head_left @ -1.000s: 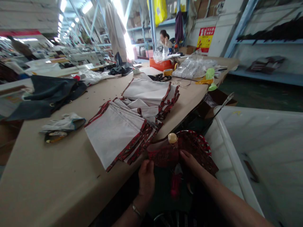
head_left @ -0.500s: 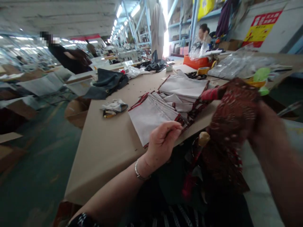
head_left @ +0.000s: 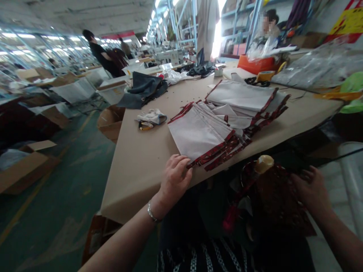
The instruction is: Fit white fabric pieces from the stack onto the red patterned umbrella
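In the foreground, at the wearer's lap, was dark clothing with a pale chain-like pattern. Just beyond, below the table edge, a dark red patterned cloth hung in shadow, with a rounded tan knob at its top. The right hand was beside that cloth, its thumb side against it, fingers loosely bent and spread from the thumb, the forearm rising from the lower right. The left hand reached farther forward over the table's near edge, forearm slanting up from the lower left, palm down, a bracelet at the wrist. Its fingertips met the nearest corner of the white cloths with red edging, which lay stacked and fanned on the brown table; whether thumb and finger had closed on that corner could not be told. Good handling there probably called for a light pinch on the top layer alone, with the wrist kept low so the layers beneath would not drag. Farther back lay a crumpled white glove, then dark grey cloth and an orange box; beyond the table, a person in dark clothes stood.
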A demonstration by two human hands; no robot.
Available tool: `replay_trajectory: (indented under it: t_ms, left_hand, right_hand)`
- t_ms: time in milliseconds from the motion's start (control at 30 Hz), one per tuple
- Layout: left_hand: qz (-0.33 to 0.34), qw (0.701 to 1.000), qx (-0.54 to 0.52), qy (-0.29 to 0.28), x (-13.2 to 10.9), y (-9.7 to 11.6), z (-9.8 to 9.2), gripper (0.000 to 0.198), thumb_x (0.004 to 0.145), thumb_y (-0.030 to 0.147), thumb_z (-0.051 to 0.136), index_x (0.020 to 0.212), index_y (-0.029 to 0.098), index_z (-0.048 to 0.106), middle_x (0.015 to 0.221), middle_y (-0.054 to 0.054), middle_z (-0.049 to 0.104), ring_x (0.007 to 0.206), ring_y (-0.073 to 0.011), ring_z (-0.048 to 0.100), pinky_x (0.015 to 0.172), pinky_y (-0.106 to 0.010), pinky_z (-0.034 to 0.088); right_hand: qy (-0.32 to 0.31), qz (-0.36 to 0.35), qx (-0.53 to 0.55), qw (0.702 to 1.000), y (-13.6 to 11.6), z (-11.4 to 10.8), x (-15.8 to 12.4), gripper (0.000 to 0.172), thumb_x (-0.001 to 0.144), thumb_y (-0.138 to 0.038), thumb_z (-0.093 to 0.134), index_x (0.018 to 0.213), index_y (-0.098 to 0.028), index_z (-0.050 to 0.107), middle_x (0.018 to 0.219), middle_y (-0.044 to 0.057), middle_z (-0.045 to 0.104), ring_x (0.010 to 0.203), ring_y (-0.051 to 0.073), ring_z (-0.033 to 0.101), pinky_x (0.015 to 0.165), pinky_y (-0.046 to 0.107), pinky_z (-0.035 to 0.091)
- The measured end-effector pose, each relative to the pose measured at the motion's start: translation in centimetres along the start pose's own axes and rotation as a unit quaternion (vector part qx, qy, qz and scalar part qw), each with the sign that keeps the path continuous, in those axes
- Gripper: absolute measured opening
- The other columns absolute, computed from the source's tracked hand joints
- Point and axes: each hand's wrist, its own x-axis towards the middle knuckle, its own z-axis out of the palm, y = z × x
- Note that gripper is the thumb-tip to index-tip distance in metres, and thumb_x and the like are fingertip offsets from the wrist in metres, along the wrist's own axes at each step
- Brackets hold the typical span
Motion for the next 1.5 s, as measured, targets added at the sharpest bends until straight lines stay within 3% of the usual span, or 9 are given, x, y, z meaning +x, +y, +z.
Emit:
replay_trajectory:
  t_ms: [200, 333, 467, 633, 933, 1133, 1267, 1400, 1500]
  left_hand:
    - [-0.037, 0.999, -0.030, 0.019, 0.8, -0.5, 0.6, 0.014, 0.083, 0.011, 0.051, 0.083, 0.018, 0.063, 0.085, -0.005, 0.066, 0.083, -0.0180, 0.060, 0.082, -0.035, 0.053]
    - [-0.087, 0.992, -0.071, 0.062, 1.6, 0.4, 0.3, 0.013, 0.079, 0.009, 0.052, 0.078, 0.018, 0.061, 0.080, -0.004, 0.064, 0.077, -0.0159, 0.060, 0.074, -0.030, 0.052]
    - [-0.063, 0.991, -0.069, 0.098, 2.8, 1.6, -0.5, 0.013, 0.075, 0.007, 0.052, 0.074, 0.019, 0.057, 0.080, -0.003, 0.062, 0.080, -0.0160, 0.059, 0.078, -0.031, 0.051]
    - [-0.026, 0.994, -0.020, 0.108, 2.9, 1.3, -2.1, 0.016, 0.073, 0.005, 0.051, 0.074, 0.020, 0.054, 0.079, -0.002, 0.059, 0.076, -0.0160, 0.057, 0.073, -0.030, 0.049]
    - [-0.218, 0.953, -0.209, -0.016, 2.0, 4.2, -1.2, 0.007, 0.077, 0.013, 0.052, 0.074, 0.019, 0.056, 0.062, 0.003, 0.054, 0.054, -0.0105, 0.050, 0.053, -0.023, 0.044]
    - [-0.428, 0.649, -0.626, -0.065, 1.5, 11.6, 1.8, 0.020, 0.075, 0.031, 0.068, 0.080, 0.019, 0.053, 0.070, 0.003, 0.061, 0.058, -0.0121, 0.060, 0.049, -0.024, 0.054]
    - [-0.491, 0.577, -0.639, -0.132, 0.3, 13.3, 4.7, 0.023, 0.071, 0.032, 0.071, 0.076, 0.018, 0.054, 0.059, 0.004, 0.058, 0.047, -0.0078, 0.052, 0.041, -0.017, 0.045]
    - [-0.453, 0.593, -0.579, -0.329, -1.2, 13.8, 6.4, 0.027, 0.071, 0.033, 0.070, 0.060, 0.015, 0.054, 0.044, 0.005, 0.049, 0.034, -0.0036, 0.037, 0.030, -0.014, 0.026]
    - [-0.432, 0.519, -0.620, -0.399, -0.2, 14.1, 6.0, 0.031, 0.070, 0.040, 0.072, 0.062, 0.015, 0.055, 0.048, 0.003, 0.053, 0.035, -0.0048, 0.041, 0.032, -0.015, 0.030]
  right_hand:
    - [-0.039, -0.185, 0.050, 0.981, -15.3, 1.9, -4.6, 0.042, 0.087, -0.031, 0.058, 0.128, -0.026, 0.050, 0.115, 0.010, 0.062, 0.100, 0.024, 0.063, 0.089, 0.043, 0.051]
    - [-0.175, -0.452, -0.013, 0.874, -23.7, 5.8, -7.5, 0.029, 0.090, -0.016, 0.051, 0.117, -0.025, 0.056, 0.110, 0.007, 0.063, 0.109, 0.023, 0.056, 0.098, 0.043, 0.045]
    - [-0.228, -0.536, -0.159, 0.798, -29.2, 11.9, -7.3, 0.032, 0.093, -0.022, 0.048, 0.124, -0.020, 0.054, 0.116, 0.011, 0.060, 0.113, 0.027, 0.050, 0.096, 0.044, 0.042]
    - [-0.219, -0.481, -0.320, 0.786, -30.7, 15.0, -2.9, 0.025, 0.090, -0.013, 0.042, 0.103, -0.015, 0.063, 0.102, 0.013, 0.064, 0.096, 0.029, 0.057, 0.079, 0.041, 0.046]
    - [-0.163, -0.506, -0.191, 0.826, -24.8, 4.9, -7.7, 0.029, 0.084, -0.007, 0.042, 0.108, -0.015, 0.057, 0.088, 0.008, 0.069, 0.077, 0.020, 0.064, 0.070, 0.030, 0.050]
    - [-0.302, -0.249, -0.190, 0.900, -15.8, 2.5, -12.5, 0.028, 0.085, -0.009, 0.041, 0.096, -0.017, 0.065, 0.083, 0.008, 0.070, 0.074, 0.022, 0.066, 0.067, 0.034, 0.051]
    - [-0.311, 0.026, 0.083, 0.947, -13.3, 1.5, -13.6, 0.023, 0.087, -0.029, 0.051, 0.095, -0.021, 0.070, 0.084, 0.006, 0.072, 0.078, 0.023, 0.067, 0.073, 0.036, 0.052]
    - [-0.168, 0.337, 0.428, 0.822, -13.3, 0.9, -13.5, 0.022, 0.074, -0.044, 0.068, 0.078, -0.022, 0.070, 0.072, 0.002, 0.070, 0.064, 0.017, 0.064, 0.066, 0.030, 0.053]
    - [-0.251, 0.440, 0.453, 0.734, -14.7, -0.2, -13.0, 0.026, 0.065, -0.046, 0.073, 0.067, -0.020, 0.067, 0.058, 0.001, 0.064, 0.051, 0.015, 0.057, 0.055, 0.029, 0.051]
